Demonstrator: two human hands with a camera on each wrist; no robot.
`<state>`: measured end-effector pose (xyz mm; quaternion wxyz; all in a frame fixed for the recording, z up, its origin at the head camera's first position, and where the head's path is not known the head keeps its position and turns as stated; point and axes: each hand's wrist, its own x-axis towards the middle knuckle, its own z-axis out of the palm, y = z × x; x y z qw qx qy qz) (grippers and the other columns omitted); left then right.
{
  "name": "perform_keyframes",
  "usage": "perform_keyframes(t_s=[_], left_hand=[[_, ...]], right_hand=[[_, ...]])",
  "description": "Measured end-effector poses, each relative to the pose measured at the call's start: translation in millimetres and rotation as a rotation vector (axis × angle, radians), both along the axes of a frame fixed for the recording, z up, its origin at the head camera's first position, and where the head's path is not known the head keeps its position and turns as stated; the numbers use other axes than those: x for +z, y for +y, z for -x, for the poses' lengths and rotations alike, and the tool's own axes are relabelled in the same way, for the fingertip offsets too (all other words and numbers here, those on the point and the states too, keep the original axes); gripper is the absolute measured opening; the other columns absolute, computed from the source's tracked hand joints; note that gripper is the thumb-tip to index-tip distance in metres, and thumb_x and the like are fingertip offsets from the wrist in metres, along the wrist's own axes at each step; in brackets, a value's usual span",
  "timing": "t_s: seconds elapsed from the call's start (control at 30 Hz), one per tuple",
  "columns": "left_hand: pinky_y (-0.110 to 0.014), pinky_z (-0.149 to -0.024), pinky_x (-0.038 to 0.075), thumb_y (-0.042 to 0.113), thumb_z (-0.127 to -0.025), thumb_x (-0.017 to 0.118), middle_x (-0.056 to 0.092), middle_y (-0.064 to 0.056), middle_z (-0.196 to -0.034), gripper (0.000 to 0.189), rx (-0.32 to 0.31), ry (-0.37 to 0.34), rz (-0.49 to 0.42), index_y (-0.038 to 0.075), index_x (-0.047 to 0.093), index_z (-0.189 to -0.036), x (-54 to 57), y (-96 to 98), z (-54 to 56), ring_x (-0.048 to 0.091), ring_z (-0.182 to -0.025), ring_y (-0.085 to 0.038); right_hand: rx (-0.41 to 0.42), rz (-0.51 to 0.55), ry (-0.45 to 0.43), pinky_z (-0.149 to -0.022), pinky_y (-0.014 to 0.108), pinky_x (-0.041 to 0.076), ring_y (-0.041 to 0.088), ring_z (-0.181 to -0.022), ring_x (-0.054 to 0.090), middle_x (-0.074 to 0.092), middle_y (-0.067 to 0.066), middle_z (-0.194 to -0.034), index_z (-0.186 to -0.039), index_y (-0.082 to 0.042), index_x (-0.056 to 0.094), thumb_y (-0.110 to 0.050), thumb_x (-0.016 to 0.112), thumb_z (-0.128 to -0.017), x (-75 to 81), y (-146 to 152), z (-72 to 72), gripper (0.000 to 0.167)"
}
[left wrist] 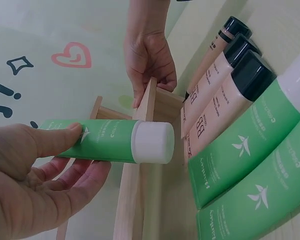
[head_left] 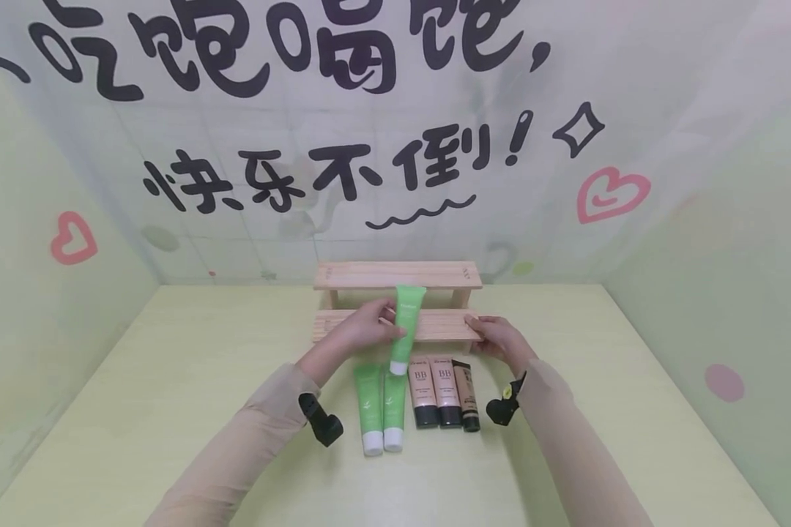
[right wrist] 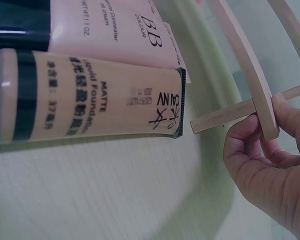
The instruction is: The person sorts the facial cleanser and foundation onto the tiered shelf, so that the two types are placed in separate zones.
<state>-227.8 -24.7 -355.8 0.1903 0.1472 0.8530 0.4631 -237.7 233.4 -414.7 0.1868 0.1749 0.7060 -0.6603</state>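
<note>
My left hand [head_left: 372, 324] pinches a green tube [head_left: 407, 322] with a white cap between thumb and fingers, cap down, in front of a two-tier wooden rack [head_left: 395, 275]. In the left wrist view the held tube [left wrist: 102, 139] overlaps the rack's lower board [left wrist: 132, 190]. At the rack's right end my right hand [head_left: 497, 338] grips the lower board, thumb on top and fingers beneath; the right wrist view shows this board [right wrist: 250, 70] between thumb and fingers. Two more green tubes [head_left: 369, 406] lie side by side on the table, nearest my left hand.
Right of the green tubes lie two pink BB cream tubes [head_left: 423, 391] with black caps and a slimmer foundation tube [head_left: 466, 395]. The table [head_left: 191, 395] meets a printed back wall [head_left: 395, 212] just behind the rack, with side walls [head_left: 718, 293] left and right.
</note>
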Motion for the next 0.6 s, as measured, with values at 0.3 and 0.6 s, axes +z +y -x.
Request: perform_keyframes(t_s=[0.3, 0.6], left_hand=[[-0.029, -0.079, 0.056, 0.01, -0.079, 0.067, 0.055, -0.016, -0.119, 0.055, 0.012, -0.059, -0.054, 0.001, 0.042, -0.128, 4.4, 13.1, 3.1, 0.059, -0.099, -0.025], [-0.028, -0.079, 0.055, 0.009, -0.079, 0.067, 0.055, -0.013, -0.119, 0.055, 0.01, -0.047, -0.068, 0.006, 0.043, -0.129, 9.4, 19.7, 4.0, 0.059, -0.101, -0.025]], right_hand=[[-0.007, -0.005, 0.001, -0.056, 0.019, 0.039, 0.007, -0.064, 0.046, 0.051, 0.001, -0.079, -0.132, 0.009, 0.034, -0.026, 0.046, -0.095, -0.5, 0.8, 0.7, 0.052], [-0.024, 0.036, -0.018, -0.057, 0.018, 0.039, 0.007, -0.065, 0.047, 0.052, -0.001, -0.078, -0.132, 0.007, 0.034, -0.025, 0.047, -0.095, 1.2, 0.0, 0.3, 0.051]])
